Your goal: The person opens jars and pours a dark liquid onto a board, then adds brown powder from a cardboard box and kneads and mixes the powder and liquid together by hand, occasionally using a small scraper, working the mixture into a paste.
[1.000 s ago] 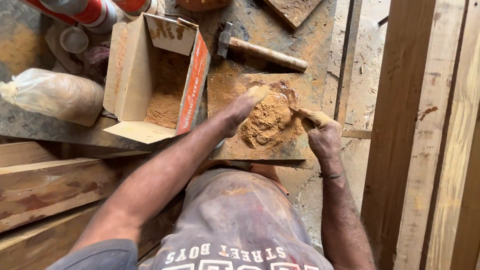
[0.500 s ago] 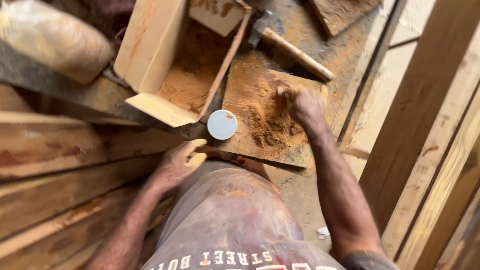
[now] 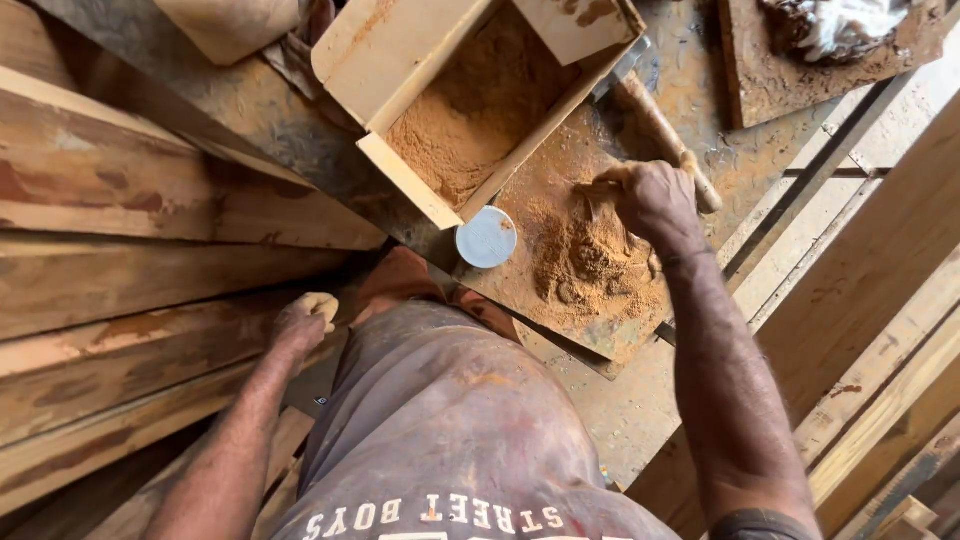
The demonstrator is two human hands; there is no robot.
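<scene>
My right hand (image 3: 652,200) is closed on a small flat tool coated in sawdust. It presses the tool into a clumpy orange-brown sawdust pile (image 3: 590,262) on a flat wooden board (image 3: 612,338). My left hand (image 3: 300,322) rests with curled fingers against the stacked planks (image 3: 150,250) beside my knee. Its fingertips are smeared pale, and nothing clear shows in it. A white round lid (image 3: 486,237) lies at the board's left edge, between the pile and an open cardboard box (image 3: 400,170) with sawdust in it.
A hammer (image 3: 655,125) lies just beyond my right hand. A filled pale bag (image 3: 230,25) sits at the top left. A second board (image 3: 770,90) with a white lump lies at the top right. Long light planks (image 3: 880,290) run along the right.
My left hand has left the sawdust pile and drawn back to the planks by my knee. My right hand has moved onto the pile. The white lid has come into view.
</scene>
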